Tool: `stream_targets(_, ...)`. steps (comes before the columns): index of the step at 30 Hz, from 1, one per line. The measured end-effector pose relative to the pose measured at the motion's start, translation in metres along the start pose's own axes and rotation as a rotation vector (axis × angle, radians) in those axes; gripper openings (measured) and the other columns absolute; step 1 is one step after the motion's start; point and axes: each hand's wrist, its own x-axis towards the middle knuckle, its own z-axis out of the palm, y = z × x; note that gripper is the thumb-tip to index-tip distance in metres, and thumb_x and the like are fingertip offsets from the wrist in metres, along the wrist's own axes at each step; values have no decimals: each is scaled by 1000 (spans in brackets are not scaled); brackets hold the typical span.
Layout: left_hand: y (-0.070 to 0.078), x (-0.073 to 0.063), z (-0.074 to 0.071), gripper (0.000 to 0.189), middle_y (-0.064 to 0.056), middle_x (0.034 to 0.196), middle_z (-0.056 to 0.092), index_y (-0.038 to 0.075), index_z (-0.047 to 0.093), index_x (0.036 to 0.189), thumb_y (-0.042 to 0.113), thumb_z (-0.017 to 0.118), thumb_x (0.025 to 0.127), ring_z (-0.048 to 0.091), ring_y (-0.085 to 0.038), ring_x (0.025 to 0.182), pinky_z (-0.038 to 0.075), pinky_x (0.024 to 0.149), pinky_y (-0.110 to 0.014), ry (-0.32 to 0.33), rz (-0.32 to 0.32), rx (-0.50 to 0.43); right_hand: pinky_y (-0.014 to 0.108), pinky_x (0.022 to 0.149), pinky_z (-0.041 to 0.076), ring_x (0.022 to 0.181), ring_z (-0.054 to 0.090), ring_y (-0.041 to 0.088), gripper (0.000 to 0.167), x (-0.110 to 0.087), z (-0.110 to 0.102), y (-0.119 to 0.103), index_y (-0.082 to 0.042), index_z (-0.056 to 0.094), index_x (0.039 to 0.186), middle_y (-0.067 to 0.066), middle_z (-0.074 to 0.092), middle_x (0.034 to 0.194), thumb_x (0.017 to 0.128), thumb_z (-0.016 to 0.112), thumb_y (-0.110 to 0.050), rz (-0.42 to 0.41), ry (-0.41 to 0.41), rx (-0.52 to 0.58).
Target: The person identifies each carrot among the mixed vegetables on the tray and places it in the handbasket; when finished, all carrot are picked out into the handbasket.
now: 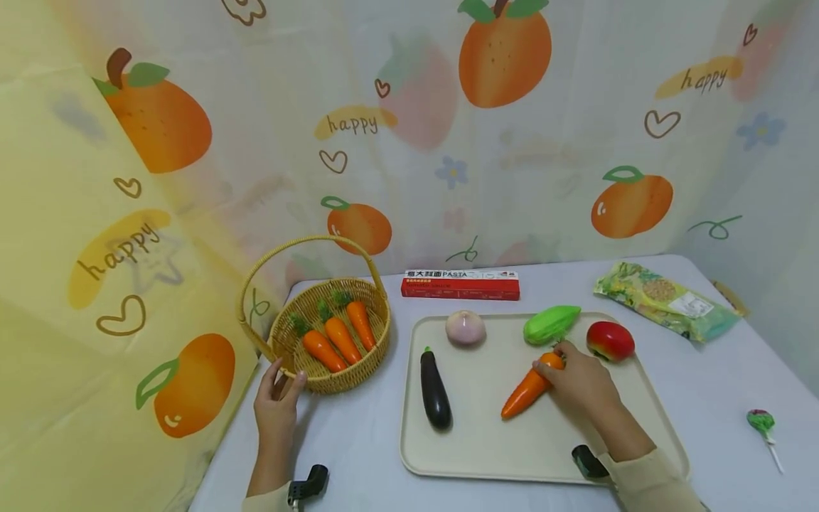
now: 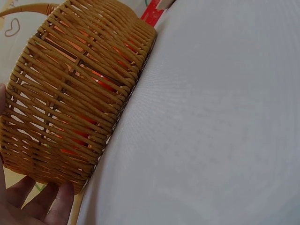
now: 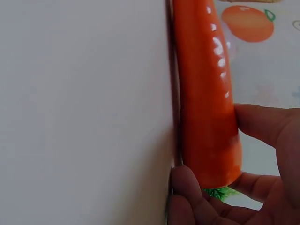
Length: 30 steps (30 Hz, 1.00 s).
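Note:
My right hand (image 1: 585, 384) pinches an orange carrot (image 1: 527, 392) near its leafy end, thumb on one side and fingers on the other. The carrot lies slanted low over the beige tray (image 1: 512, 466); in the right wrist view its thick end (image 3: 211, 154) sits between thumb and fingers, with a bit of green leaf below. At the near left side of the wicker basket (image 1: 339, 382), my left hand (image 1: 279, 398) holds the wall by the rim, beside the handle's base. Inside that basket lie three carrots (image 1: 342, 340) with green tops.
On the tray are an eggplant (image 1: 435, 391), a garlic-like bulb (image 1: 466, 328), a green ridged vegetable (image 1: 552, 324) and a red round fruit (image 1: 610, 341). Behind stands a red pasta box (image 1: 461, 286). A green-yellow packet (image 1: 665, 302) and a lollipop (image 1: 761, 422) lie to the right.

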Motion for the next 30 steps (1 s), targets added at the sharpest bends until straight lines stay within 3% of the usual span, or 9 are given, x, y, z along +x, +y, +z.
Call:
stream_targets(3, 1, 0, 0, 68, -6, 149, 39, 14, 46, 145, 32, 75, 86, 41, -30, 131, 45, 80, -8, -2, 2, -3, 38, 63, 44, 78, 55, 30, 60, -2, -2, -3, -3, 49, 123, 16, 62, 96, 88, 64, -49, 11, -7, 48)
stream_targets(9, 2, 0, 0, 68, -3, 149, 39, 16, 46, 145, 34, 75, 86, 41, -27, 131, 45, 81, -8, 2, -20, 3, 42, 78, 52, 102, 55, 37, 80, -4, -3, -11, 0, 31, 143, 24, 52, 125, 85, 73, -37, 37, -30, 286)
stream_targets(12, 2, 2, 0, 67, -3, 149, 39, 15, 45, 145, 32, 74, 87, 41, -27, 131, 45, 82, -8, -1, -11, 10, 43, 84, 53, 111, 53, 40, 86, -3, -1, -15, 0, 25, 148, 25, 47, 132, 85, 75, -33, 34, -35, 389)
stream_targets(17, 5, 4, -1, 67, -2, 151, 37, 15, 44, 146, 31, 74, 88, 40, -27, 132, 44, 82, -8, -20, -10, 13, 38, 78, 56, 109, 55, 37, 81, 0, 2, -21, -3, 32, 147, 23, 47, 133, 86, 76, -31, 6, -24, 446)
stream_targets(21, 15, -1, -1, 67, -4, 152, 35, 12, 44, 146, 27, 74, 88, 39, -29, 133, 44, 82, -8, -31, -10, 12, 33, 72, 57, 105, 57, 32, 76, 3, 7, -31, -7, 38, 145, 21, 49, 133, 85, 77, -32, -30, -39, 468)
stream_targets(26, 30, -10, 1, 68, -8, 153, 34, 8, 42, 146, 25, 74, 89, 39, -33, 133, 45, 83, -9, -37, -22, -5, 33, 72, 57, 105, 58, 31, 70, 6, 13, -48, -7, 46, 140, 16, 54, 130, 83, 79, -31, -68, -59, 468)
stream_targets(30, 27, -10, 1, 68, -8, 152, 36, 8, 43, 146, 24, 74, 88, 40, -32, 132, 45, 81, -9, -33, -21, -15, 35, 74, 57, 105, 59, 31, 62, 8, 14, -63, -7, 54, 134, 13, 58, 127, 83, 79, -31, -97, -52, 456)
